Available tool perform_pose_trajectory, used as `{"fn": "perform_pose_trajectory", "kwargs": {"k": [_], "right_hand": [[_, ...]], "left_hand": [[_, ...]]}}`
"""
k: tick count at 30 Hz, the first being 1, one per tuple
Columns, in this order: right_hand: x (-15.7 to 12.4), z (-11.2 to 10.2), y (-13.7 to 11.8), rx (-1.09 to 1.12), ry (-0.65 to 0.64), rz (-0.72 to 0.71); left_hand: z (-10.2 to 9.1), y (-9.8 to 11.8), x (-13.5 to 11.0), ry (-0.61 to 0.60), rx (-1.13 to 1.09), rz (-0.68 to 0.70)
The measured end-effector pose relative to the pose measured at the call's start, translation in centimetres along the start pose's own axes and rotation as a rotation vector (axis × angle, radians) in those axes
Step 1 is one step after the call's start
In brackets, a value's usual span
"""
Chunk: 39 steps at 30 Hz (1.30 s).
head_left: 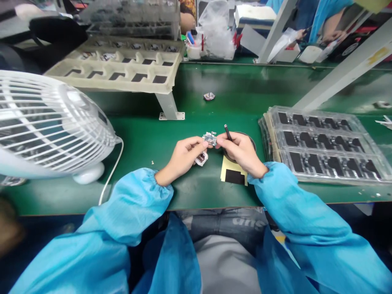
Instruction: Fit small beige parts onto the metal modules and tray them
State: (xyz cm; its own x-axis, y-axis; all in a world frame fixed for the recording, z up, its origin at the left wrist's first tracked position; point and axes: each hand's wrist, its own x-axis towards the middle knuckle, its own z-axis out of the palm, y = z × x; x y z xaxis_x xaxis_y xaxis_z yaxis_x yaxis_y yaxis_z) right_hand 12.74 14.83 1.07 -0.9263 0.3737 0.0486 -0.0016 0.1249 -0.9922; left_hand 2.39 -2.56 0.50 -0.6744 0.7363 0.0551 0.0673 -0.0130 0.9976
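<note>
Blue sleeves (134, 204) nearest — left hand (183, 157) pinches a shiny part (210, 139) and white frame (201, 159); right hand (242, 152) pinches a dark stick (227, 131).

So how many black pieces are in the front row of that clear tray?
5 in the clear tray's front row: left-end piece, second piece, middle piece, fourth piece, right-end piece. Anything underneath is hidden.

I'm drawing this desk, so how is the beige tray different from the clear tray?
The beige tray is solid-coloured; the clear tray is see-through. The beige tray sits raised on a stand; the clear tray sits lower, on top of a pile. Both have dark pieces in rows.
</note>
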Motion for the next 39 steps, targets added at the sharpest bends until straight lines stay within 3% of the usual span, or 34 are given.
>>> {"fn": "perform_pose_trajectory", "kwargs": {"k": [5,10,18,30,39], "right_hand": [[0.0,0.0,0.5,-0.005,0.038,-0.013],[-0.4,-0.4,-0.6,0.037,0.129,0.037],[-0.6,-0.3,-1.1,-0.029,-0.078,0.076],[-0.3,-0.5,-0.3,-0.026,-0.126,0.137],[-0.3,-0.4,-0.7,0.028,-0.084,0.162]], "left_hand": [[0.1,0.2,0.1,0.016,-0.057,-0.071],[-0.5,-0.1,0.4,0.043,-0.133,-0.082],[-1.6,-0.5,0.4,0.06,-0.132,-0.001],[-1.0,0.5,-0.4,-0.009,-0.022,0.082],[-0.8,-0.2,-0.3,-0.009,0.124,0.134]]}}
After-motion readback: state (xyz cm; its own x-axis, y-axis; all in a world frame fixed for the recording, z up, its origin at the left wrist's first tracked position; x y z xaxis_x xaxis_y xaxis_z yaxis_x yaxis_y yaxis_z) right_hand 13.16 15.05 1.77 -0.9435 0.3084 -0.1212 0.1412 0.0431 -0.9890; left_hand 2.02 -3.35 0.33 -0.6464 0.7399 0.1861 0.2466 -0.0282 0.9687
